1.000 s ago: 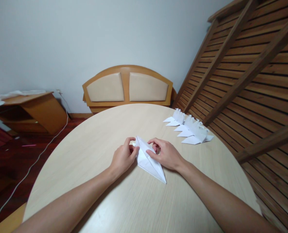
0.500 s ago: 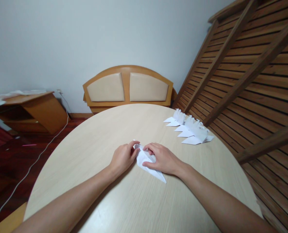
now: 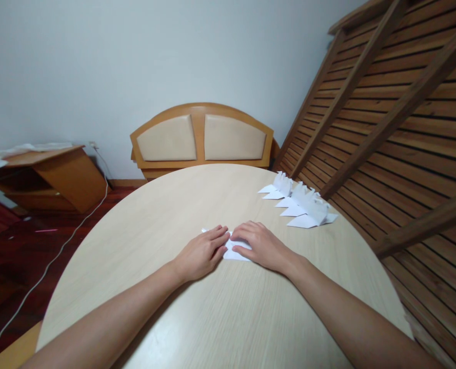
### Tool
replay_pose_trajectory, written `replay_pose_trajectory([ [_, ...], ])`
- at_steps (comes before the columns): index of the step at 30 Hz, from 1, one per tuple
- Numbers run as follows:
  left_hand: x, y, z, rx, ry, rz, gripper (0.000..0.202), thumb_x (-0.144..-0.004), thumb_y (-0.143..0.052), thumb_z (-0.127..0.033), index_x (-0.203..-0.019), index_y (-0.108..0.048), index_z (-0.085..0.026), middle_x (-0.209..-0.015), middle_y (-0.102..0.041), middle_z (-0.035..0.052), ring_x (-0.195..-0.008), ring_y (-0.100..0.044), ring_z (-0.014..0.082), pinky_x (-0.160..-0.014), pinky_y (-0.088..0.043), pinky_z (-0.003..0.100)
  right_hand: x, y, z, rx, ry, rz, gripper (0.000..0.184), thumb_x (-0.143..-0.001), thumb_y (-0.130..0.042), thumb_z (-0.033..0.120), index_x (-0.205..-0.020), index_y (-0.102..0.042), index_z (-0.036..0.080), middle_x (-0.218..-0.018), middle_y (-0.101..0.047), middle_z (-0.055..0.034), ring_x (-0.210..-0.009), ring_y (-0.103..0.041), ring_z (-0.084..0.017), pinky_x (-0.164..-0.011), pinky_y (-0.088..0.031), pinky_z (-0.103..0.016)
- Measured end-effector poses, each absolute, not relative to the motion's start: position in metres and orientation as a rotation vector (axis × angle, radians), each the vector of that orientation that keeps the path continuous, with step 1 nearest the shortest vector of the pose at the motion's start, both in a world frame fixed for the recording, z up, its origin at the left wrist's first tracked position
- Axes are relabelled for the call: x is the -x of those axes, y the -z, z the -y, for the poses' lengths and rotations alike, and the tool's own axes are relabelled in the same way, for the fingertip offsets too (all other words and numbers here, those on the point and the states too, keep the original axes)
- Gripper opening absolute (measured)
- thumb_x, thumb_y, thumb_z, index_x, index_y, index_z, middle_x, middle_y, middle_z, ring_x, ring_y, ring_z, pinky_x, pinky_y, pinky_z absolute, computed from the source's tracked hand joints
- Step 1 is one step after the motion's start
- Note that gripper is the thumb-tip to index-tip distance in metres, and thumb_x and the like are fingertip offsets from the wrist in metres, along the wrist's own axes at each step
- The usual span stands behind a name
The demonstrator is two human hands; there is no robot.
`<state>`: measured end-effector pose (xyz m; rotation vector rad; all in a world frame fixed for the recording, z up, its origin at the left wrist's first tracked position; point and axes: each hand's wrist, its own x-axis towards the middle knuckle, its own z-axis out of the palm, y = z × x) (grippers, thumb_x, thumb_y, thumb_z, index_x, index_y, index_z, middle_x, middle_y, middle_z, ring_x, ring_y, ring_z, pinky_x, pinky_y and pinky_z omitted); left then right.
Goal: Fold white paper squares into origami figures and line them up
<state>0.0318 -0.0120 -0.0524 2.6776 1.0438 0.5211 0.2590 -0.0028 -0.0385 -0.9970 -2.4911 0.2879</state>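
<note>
A folded piece of white paper (image 3: 236, 252) lies flat on the round table, partly covered by both hands. My left hand (image 3: 203, 252) rests palm down over its left part, fingers stretched out and flat; a small white tip sticks out beyond them. On the right part, my right hand (image 3: 261, 245) lies with its thumb apart from its gently bent fingers, touching the paper. The fingertips of both hands nearly meet at the paper's far edge. Several folded white paper birds (image 3: 306, 206) stand in a row at the table's far right.
The pale wooden round table (image 3: 154, 205) fills the space before me. Behind it stands a padded headboard (image 3: 200, 134) against the wall. Wooden slats (image 3: 397, 128) lean at the right. To the left are a low desk (image 3: 66, 177) and a white cable (image 3: 54, 259) on the floor.
The paper has turned, so its long point no longer juts toward me. My left hand has gone from pinching its end to lying flat over it. The right hand has shifted slightly.
</note>
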Motion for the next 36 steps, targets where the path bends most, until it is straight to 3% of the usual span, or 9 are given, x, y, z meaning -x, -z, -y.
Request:
replay_pose_trajectory([
  [4, -0.030, 0.053, 0.012, -2.682, -0.362, -1.225, 0.049, -0.103, -0.038, -0.033, -0.149, -0.042, -0.014, -0.156, -0.040, 0.0146, -0.147, -0.034, 0.0290, -0.119, -0.031, 0.052, -0.258, 0.035, 0.005, 0.995, -0.224, 2.530, 0.017, -0.096, -0.062, 0.029, -0.107, -0.071, 0.021, -0.108, -0.074, -0.0073, -0.104, -0.063, -0.024, -0.093, -0.043, -0.041],
  [7, -0.027, 0.055, 0.012, -2.696, -0.264, -1.324, 0.054, -0.104, -0.034, -0.040, -0.153, -0.035, -0.016, -0.160, -0.032, 0.0139, -0.150, -0.026, 0.0321, -0.120, -0.023, 0.058, -0.256, 0.034, 0.008, 0.942, -0.202, 2.586, 0.025, -0.095, -0.063, 0.036, -0.114, -0.070, 0.021, -0.123, -0.071, -0.0092, -0.109, -0.061, -0.026, -0.095, -0.044, -0.043],
  [12, -0.019, 0.060, 0.010, -2.679, -0.220, -1.474, 0.060, -0.104, -0.030, -0.044, -0.152, -0.033, -0.007, -0.160, -0.028, 0.0210, -0.150, -0.026, 0.0323, -0.118, -0.029, 0.052, -0.258, 0.038, 0.004, 0.920, -0.193, 2.629, 0.027, -0.098, -0.059, 0.032, -0.122, -0.069, 0.025, -0.130, -0.068, -0.0078, -0.110, -0.061, -0.026, -0.094, -0.045, -0.044],
  [16, -0.018, 0.064, 0.009, -2.642, -0.262, -1.677, 0.062, -0.103, -0.033, -0.042, -0.148, -0.037, 0.000, -0.156, -0.032, 0.0281, -0.148, -0.029, 0.0366, -0.117, -0.030, 0.055, -0.262, 0.044, -0.002, 0.936, -0.168, 2.608, 0.027, -0.100, -0.057, 0.030, -0.123, -0.069, 0.027, -0.130, -0.069, -0.0060, -0.115, -0.060, -0.026, -0.097, -0.045, -0.045],
  [22, -0.020, 0.060, 0.011, -2.742, -0.372, -1.311, 0.055, -0.103, -0.037, -0.037, -0.152, -0.033, -0.012, -0.158, -0.035, 0.0194, -0.148, -0.031, 0.0285, -0.119, -0.031, 0.050, -0.265, 0.048, -0.006, 0.953, -0.173, 2.546, 0.027, -0.100, -0.056, 0.026, -0.122, -0.070, 0.028, -0.129, -0.069, -0.0056, -0.115, -0.060, -0.024, -0.098, -0.046, -0.045],
  [25, -0.016, 0.060, 0.010, -2.707, -0.370, -1.325, 0.053, -0.103, -0.036, -0.038, -0.149, -0.038, -0.010, -0.155, -0.038, 0.0218, -0.146, -0.036, 0.0302, -0.116, -0.035, 0.050, -0.266, 0.049, -0.007, 0.964, -0.167, 2.551, 0.027, -0.099, -0.057, 0.025, -0.122, -0.070, 0.028, -0.129, -0.069, -0.0054, -0.112, -0.060, -0.024, -0.096, -0.047, -0.044],
  [30, -0.009, 0.061, 0.013, -2.667, -0.296, -1.619, 0.061, -0.102, -0.037, -0.043, -0.144, -0.041, 0.000, -0.153, -0.037, 0.0298, -0.146, -0.032, 0.0390, -0.116, -0.033, 0.056, -0.265, 0.048, -0.008, 0.978, -0.192, 2.555, 0.025, -0.098, -0.058, 0.022, -0.119, -0.071, 0.025, -0.127, -0.070, -0.0051, -0.111, -0.060, -0.024, -0.096, -0.047, -0.043],
  [33, -0.015, 0.057, 0.017, -2.730, -0.429, -1.600, 0.061, -0.101, -0.040, -0.041, -0.149, -0.035, -0.004, -0.159, -0.029, 0.0250, -0.149, -0.024, 0.0366, -0.119, -0.028, 0.056, -0.264, 0.046, -0.007, 0.986, -0.199, 2.549, 0.025, -0.098, -0.057, 0.019, -0.116, -0.072, 0.025, -0.125, -0.071, -0.0058, -0.110, -0.061, -0.023, -0.095, -0.047, -0.043],
  [36, -0.025, 0.049, 0.021, -2.774, -0.483, -1.293, 0.052, -0.100, -0.043, -0.035, -0.149, -0.039, -0.016, -0.159, -0.036, 0.0151, -0.147, -0.033, 0.0282, -0.118, -0.035, 0.048, -0.262, 0.045, -0.006, 0.997, -0.207, 2.523, 0.024, -0.097, -0.056, 0.016, -0.113, -0.073, 0.024, -0.123, -0.072, -0.0064, -0.109, -0.062, -0.023, -0.095, -0.047, -0.043],
])
